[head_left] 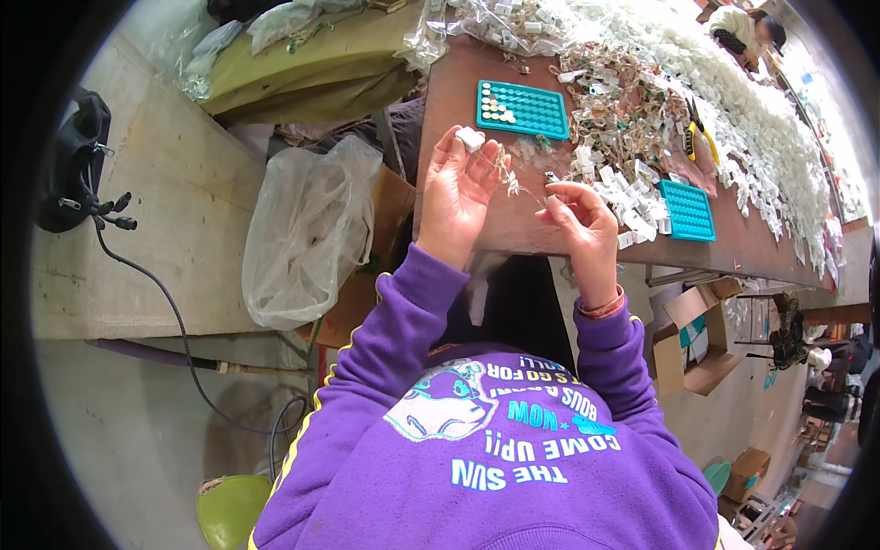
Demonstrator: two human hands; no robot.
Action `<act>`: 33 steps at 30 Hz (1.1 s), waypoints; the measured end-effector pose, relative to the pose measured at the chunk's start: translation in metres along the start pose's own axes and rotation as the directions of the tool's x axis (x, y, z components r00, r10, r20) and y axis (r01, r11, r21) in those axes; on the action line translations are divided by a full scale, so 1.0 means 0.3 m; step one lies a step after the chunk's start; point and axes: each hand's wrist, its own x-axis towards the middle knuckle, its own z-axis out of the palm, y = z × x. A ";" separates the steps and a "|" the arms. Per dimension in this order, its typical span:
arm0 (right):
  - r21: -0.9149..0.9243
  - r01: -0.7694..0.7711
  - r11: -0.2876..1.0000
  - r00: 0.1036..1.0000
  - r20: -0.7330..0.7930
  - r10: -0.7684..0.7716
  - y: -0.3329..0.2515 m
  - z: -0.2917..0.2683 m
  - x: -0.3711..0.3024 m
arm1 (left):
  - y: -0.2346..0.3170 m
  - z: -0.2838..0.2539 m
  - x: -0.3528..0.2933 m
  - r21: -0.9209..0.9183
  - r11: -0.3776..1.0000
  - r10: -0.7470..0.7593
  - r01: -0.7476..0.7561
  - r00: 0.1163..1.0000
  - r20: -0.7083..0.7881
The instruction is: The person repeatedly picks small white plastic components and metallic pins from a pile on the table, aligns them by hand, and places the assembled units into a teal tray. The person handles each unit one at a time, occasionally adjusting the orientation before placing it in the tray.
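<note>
My left hand (455, 194), palm up, holds a small white plastic housing (469, 138) between thumb and fingers. Thin pale wires (513, 182) trail from the fingers of this hand toward the other. With thumb and forefinger closed, my right hand (588, 225) pinches a small dark-green part (550, 177) near the wires; its details are too small to make out. Just beyond my hands lies a teal compartment tray (541, 112), with several round cream discs (495, 110) in its left part. Loose white housings (632, 200) lie to the right of my right hand.
Tangled wired parts (610, 110) heap on the brown table (449, 92), with yellow-handled pliers (701, 137) and a second teal tray (692, 220) beside them. White pieces (752, 119) pile up beyond; a person (744, 35) sits there. A plastic bag (307, 234) hangs left.
</note>
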 end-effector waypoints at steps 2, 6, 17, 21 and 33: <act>0.251 -0.118 0.961 0.993 0.025 0.115 0.012 -0.004 0.010 | 0.001 0.012 -0.011 0.061 0.998 0.019 -0.021 0.999 0.028; 0.704 -0.321 0.633 0.945 0.199 0.258 0.042 -0.044 0.035 | 0.018 0.028 -0.015 0.085 0.995 0.049 -0.058 0.994 0.100; 0.686 -0.256 0.681 0.961 0.105 0.255 0.053 -0.057 0.026 | 0.033 0.056 -0.030 0.185 0.959 0.204 -0.214 0.976 0.069; -0.198 0.219 0.955 0.970 -0.057 -0.235 0.027 0.014 0.035 | 0.068 0.177 -0.118 0.471 -0.148 0.296 -0.870 0.415 0.860; -0.483 0.461 0.744 0.854 0.014 -0.520 0.038 0.043 0.012 | 0.034 0.501 0.151 -0.217 -0.466 -0.492 -0.858 0.048 0.869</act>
